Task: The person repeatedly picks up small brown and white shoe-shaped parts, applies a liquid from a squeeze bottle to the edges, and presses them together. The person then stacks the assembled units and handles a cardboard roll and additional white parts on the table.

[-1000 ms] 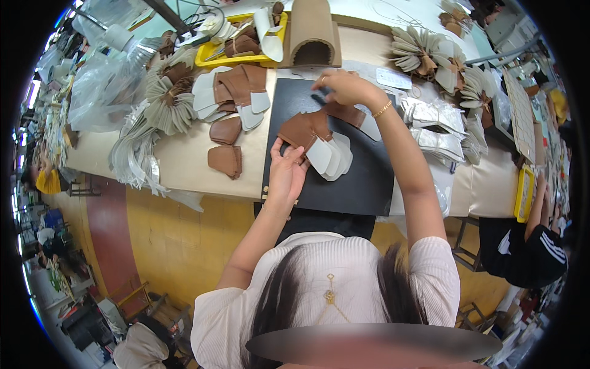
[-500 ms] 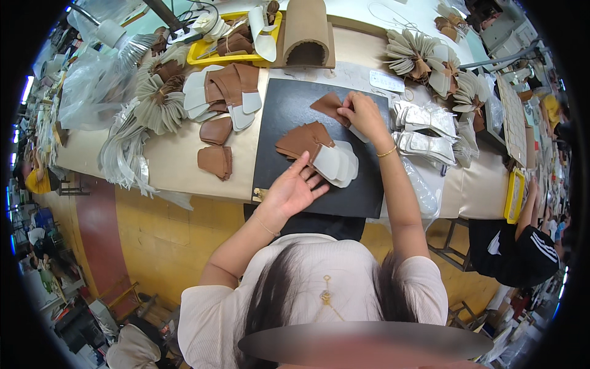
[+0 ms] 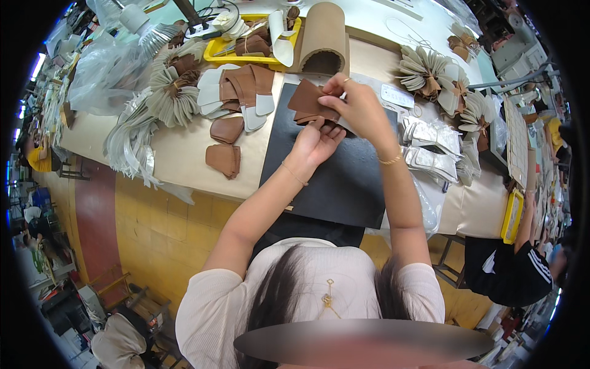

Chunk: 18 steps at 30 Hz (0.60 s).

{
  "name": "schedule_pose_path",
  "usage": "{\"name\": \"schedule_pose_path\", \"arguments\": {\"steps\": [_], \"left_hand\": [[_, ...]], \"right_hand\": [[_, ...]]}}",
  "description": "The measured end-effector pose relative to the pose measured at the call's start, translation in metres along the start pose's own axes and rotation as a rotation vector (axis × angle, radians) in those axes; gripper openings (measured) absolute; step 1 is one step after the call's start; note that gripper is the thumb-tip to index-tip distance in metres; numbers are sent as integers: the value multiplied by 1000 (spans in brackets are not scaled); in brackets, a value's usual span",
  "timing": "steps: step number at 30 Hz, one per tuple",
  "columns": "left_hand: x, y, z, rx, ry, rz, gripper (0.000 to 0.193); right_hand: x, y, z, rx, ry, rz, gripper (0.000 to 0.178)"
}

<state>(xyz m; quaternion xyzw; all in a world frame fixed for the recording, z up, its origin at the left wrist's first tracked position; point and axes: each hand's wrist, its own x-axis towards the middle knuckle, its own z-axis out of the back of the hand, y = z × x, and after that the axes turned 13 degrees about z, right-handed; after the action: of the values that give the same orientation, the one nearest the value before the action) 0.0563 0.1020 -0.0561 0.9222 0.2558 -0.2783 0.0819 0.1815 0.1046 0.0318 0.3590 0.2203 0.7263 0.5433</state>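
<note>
the flat black rectangular board [image 3: 335, 184] lies closest to the person. over its far part, the left hand [image 3: 315, 145], palm up with fingers curled, touches the near edge of the overlapping brown leather-like pieces [image 3: 305, 99]; i can't tell whether it grips them. the right hand [image 3: 364, 114] pinches their right side between thumb and fingers. beyond stands a tan arched tube [image 3: 324, 29], beside a yellow plastic tray [image 3: 241, 59].

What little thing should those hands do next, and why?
Probably even up the brown leather-like pieces: their edges overlap unevenly over the black board. The right hand holds them at their right side, and the left hand is at their lower edge, seemingly well placed to nudge them straight.
</note>
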Motion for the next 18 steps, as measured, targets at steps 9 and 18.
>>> {"name": "schedule_pose_path", "arguments": {"steps": [9,18], "left_hand": [[-88,-89,42,1838,-708,-1263,34],[-30,-136,24,2035,-1619,-845,70]], "right_hand": [[-4,-6,-33,-352,-97,264,33],[-62,204,-24,2336,401,322,46]]}}
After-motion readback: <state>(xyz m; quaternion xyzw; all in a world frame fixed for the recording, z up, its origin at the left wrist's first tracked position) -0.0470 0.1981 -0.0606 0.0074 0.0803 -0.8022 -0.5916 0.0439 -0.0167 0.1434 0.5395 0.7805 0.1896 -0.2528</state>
